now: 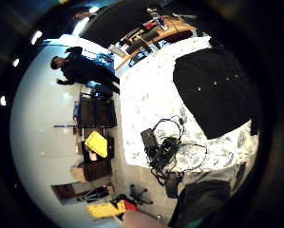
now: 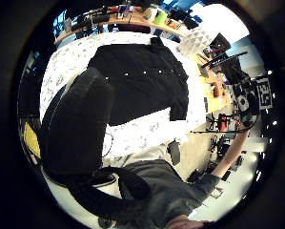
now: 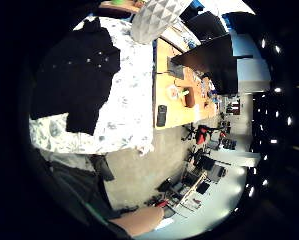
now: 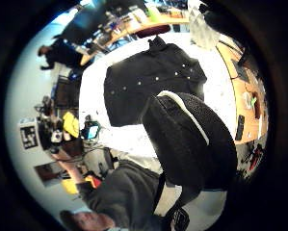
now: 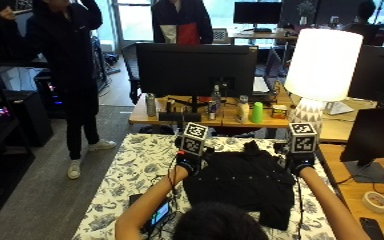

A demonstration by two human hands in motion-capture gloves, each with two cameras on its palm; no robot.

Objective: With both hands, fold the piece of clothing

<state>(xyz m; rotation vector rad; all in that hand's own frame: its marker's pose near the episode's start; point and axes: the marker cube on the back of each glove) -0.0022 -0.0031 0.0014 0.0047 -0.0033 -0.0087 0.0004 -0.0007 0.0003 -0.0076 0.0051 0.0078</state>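
So there's a black button-up shirt (image 5: 242, 182) lying spread out flat on the surface (image 5: 129, 175), which is covered with a white cloth with a blue-grey floral print. The collar sits at the 12 o'clock end, away from the person, and a row of small pale buttons runs across the front. One short sleeve hangs out toward 5 o'clock, down by the person's right side.

Both arms are raised up above the shirt. The left hand (image 5: 191, 162) is over the shirt's 10 o'clock corner and the right hand (image 5: 302, 162) is over its 2 o'clock corner. Neither one looks to be touching the fabric, and from both palm cameras the whole shirt shows well below with nothing gripped. I honestly can't tell if the fingers on either hand are apart or together, the gloves are just dark blobs from above.

At about 8 o'clock on the surface there's a small device with a lit screen (image 5: 160, 214) plus a tangle of black cables, near the person's left elbow. Past the 12 o'clock edge is a wooden desk (image 5: 145, 116) with a big dark monitor (image 5: 195, 70), a few bottles and a green cup (image 5: 257, 112). A white lamp (image 5: 322, 65) with a faceted base stands at around 1 o'clock.
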